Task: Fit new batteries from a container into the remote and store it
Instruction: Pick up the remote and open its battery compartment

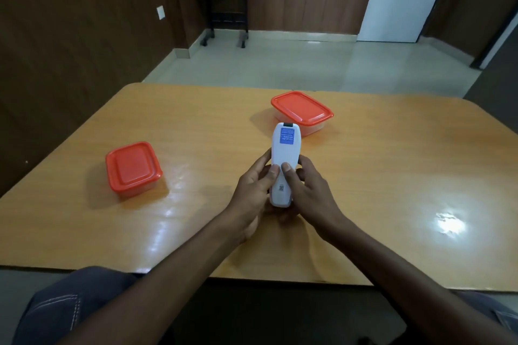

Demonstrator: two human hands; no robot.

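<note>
Remote [283, 154] held back-up above mid-bench [392, 165], blue label toward far end. Left hand [253, 190] and right hand [307, 190] both clamped round its near half, thumbs side by side on the back cover. Two red-lidded containers, lids on: one left [133, 168], one far [302, 110], just beyond remote. Which holds batteries: cannot tell.

Judgement: remote light, rigid, smooth plastic, likely slippery. Best gripped along side edges, thumbs pressing cover to slide it off. Cover latch probably delicate; steady, modest pressure.
</note>
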